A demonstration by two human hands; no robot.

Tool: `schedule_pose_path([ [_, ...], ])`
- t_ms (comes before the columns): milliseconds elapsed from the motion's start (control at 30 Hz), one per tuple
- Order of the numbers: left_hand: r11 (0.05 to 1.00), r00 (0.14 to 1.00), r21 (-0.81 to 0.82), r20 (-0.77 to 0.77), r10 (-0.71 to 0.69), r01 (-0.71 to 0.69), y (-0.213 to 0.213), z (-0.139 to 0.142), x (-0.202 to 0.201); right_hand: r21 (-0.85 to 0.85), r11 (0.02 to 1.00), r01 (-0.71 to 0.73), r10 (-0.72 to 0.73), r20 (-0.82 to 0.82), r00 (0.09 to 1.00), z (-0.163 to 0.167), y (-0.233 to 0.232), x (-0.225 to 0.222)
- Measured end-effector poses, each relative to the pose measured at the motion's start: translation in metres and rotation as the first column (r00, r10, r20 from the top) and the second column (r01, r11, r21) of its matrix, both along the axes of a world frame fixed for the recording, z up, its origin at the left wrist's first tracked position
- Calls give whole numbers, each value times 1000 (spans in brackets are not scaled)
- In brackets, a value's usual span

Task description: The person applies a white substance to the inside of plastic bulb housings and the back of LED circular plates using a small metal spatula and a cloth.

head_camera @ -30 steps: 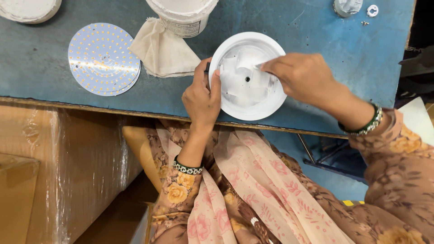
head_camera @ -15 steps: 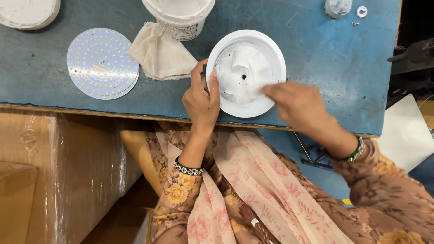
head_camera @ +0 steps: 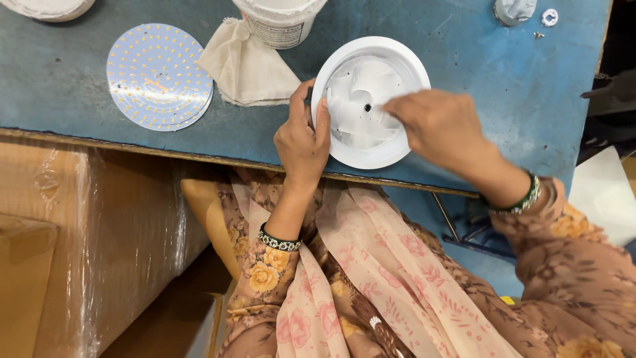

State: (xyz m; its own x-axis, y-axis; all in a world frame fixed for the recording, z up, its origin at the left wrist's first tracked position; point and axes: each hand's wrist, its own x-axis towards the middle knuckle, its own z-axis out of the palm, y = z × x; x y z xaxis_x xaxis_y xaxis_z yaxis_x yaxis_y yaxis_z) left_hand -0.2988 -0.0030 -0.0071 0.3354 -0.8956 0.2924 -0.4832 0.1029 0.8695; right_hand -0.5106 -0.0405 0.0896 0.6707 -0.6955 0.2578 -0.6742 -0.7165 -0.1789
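- The blue-painted worktable (head_camera: 477, 99) fills the upper part of the view, its near edge running just above the person's lap; everything in hand lies on it.
- The round white plastic lamp housing (head_camera: 371, 99) sits open side up close to that near edge, between the two hands. Being round, it has no long axis; a small dark hole marks its centre.
- The left hand (head_camera: 301, 142) comes up from below and clasps the housing's left rim, thumb and fingers pinched on the edge.
- The right hand (head_camera: 440, 129) reaches in from the right, fingers curled with their tips over the inner right part of the housing. It is blurred, and I cannot tell whether they pinch anything small.
- The round pale circuit board studded with yellow dots (head_camera: 159, 76) lies flat well to the left, nearer the left hand.
- The crumpled cream cloth (head_camera: 245, 66) lies between that board and the housing, partly under the white plastic tub (head_camera: 278, 20) at the far edge.
- A small white ring (head_camera: 549, 16) and a grey lump beside it rest at the far right corner, well apart.
- Nothing stands between either hand and the housing.
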Motion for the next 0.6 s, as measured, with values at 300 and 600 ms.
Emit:
schedule_pose_path([
  [300, 1000, 1000, -16, -9, -8, 7, -1, 3, 1, 67, 997, -50, 49, 8, 999, 5, 26, -3],
  [600, 997, 1000, -79, 16, -3, 4, 0, 0, 0, -111, 991, -78, 80, 14, 997, 7, -53, 20],
])
